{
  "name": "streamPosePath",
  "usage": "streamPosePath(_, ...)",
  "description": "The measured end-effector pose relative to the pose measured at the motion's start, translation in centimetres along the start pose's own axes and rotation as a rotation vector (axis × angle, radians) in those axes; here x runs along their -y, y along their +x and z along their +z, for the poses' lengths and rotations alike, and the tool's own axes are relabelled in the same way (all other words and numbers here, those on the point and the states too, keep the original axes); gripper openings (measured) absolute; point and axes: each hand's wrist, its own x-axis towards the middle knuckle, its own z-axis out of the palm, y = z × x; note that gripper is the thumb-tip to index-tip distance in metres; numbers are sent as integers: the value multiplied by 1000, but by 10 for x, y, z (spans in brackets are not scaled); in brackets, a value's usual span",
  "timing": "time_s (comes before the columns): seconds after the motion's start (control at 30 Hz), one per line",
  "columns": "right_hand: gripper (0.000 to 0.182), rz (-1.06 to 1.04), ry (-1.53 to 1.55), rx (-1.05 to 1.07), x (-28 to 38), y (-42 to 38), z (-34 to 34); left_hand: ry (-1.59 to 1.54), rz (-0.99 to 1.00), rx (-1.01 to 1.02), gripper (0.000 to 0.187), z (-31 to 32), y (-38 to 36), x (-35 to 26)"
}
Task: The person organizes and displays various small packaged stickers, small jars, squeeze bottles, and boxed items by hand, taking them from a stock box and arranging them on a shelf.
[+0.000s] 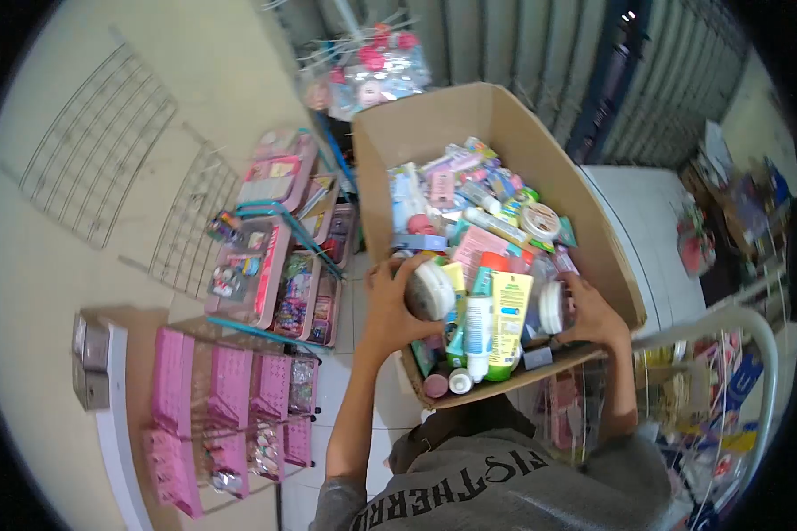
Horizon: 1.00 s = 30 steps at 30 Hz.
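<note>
Grey corrugated panels [478, 40] stand behind an open cardboard box [429, 119] packed with toiletries. At the box's left edge, toward its near-left corner, the left hand [388, 305] has thumb and fingers clamped on a round white tub [430, 292]. Near the right edge, the right hand [596, 314] grips 1 more white-lidded tub [552, 307]. Between the 2 hands, a yellow squeeze tube [509, 319] and a white tube [478, 332] lean side by side toward the near edge.

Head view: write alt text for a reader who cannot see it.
A person's left hand and right hand each hold a round tub at a cardboard box containing tubes and other packaged items; a pink rack stands at picture left.
</note>
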Motion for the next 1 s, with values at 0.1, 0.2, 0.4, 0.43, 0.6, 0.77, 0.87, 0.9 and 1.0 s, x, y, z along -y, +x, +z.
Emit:
streamPosePath(0.1, 83, -65, 356, -273, 19, 2, -1, -339, -32, -243, 82, -3, -19, 6)
streamPosePath(0.2, 83, -188, 586, -426, 30, 8, 10, -650, -169, -453, 83, -18, -53, 9)
streamPosePath(0.4, 88, -310, 1076, -168, 99, -2, 48, -856, -353, -868, 92, -79, -176, 13)
streamPosePath(0.43, 89, -359, 1307, -27, 108, 7, 78, -905, -374, -962, 90, -87, -200, 15)
streamPosePath(0.6, 105, -444, 1464, 619, 299, -25, 143, -618, -663, -1462, 90, -115, -329, 11)
streamPosePath(0.77, 92, -628, 1180, 937, 414, -25, 258, -84, -887, -1509, 86, -152, -438, 13)
streamPosePath(0.87, 86, -698, 1026, 858, 476, -32, 340, 289, -1018, -1551, 83, -188, -481, 19)
streamPosePath(0.9, 85, -896, 946, 771, 496, -36, 358, 309, -1064, -1530, 81, -202, -494, 22)
streamPosePath(1.0, 84, -1154, 811, 738, 554, -59, 381, 374, -1073, -1475, 79, -239, -526, 30)
